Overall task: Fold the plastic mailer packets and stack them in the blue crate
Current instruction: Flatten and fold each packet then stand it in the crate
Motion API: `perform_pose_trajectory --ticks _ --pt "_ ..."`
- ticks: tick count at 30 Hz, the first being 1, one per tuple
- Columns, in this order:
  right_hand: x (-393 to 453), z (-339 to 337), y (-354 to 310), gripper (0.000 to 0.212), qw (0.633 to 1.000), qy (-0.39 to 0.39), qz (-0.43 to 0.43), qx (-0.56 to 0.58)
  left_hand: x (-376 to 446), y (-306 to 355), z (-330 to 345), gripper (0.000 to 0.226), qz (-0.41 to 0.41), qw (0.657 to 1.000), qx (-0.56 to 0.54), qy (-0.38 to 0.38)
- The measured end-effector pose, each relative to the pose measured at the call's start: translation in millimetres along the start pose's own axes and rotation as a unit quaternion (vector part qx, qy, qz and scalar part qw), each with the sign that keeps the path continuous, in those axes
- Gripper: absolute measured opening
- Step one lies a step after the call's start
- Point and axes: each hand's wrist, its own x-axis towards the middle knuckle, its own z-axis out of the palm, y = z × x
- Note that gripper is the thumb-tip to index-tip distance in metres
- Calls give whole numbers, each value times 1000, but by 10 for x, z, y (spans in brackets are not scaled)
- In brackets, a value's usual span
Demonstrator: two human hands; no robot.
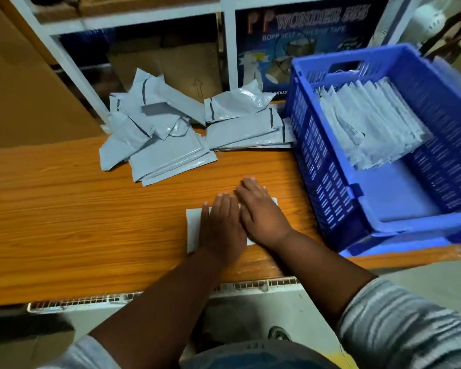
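A folded white mailer packet (pixel 193 227) lies flat on the wooden table (pixel 77 209) near its front edge. My left hand (pixel 221 227) and my right hand (pixel 258 211) lie side by side on it, fingers straight, pressing it flat. They cover most of it. Two loose heaps of grey unfolded mailers sit behind them: a left heap (pixel 155 134) and a right heap (pixel 245 123). The blue crate (pixel 330 187) stands on the table to the right, holding a row of folded mailers (pixel 370 121) leaning in its far half.
A white shelf frame (pixel 228 49) rises behind the table with cardboard boxes and a dark tape carton (pixel 304 30) in it. A large brown cardboard sheet (pixel 19 83) stands at the left. The crate overhangs the table's right end.
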Motion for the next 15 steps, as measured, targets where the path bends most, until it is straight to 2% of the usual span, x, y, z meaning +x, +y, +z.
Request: perform_pose_trajectory --ticks 2,4,7,13,15 --pt "-112 -6 86 58 991 -21 -64 -119 -54 71 34 72 -21 999 19 -26" --pt "-231 34 160 61 984 -26 -29 -172 -39 82 46 73 -23 999 29 -40" --pt "-260 129 231 67 980 -34 34 -192 -23 64 74 69 -21 999 27 -18" --pt "-68 -40 285 69 978 -81 31 -189 99 15 -13 71 -29 999 4 -28" --pt "-131 -157 218 70 978 -58 22 -201 96 4 -132 69 -32 999 -11 1"
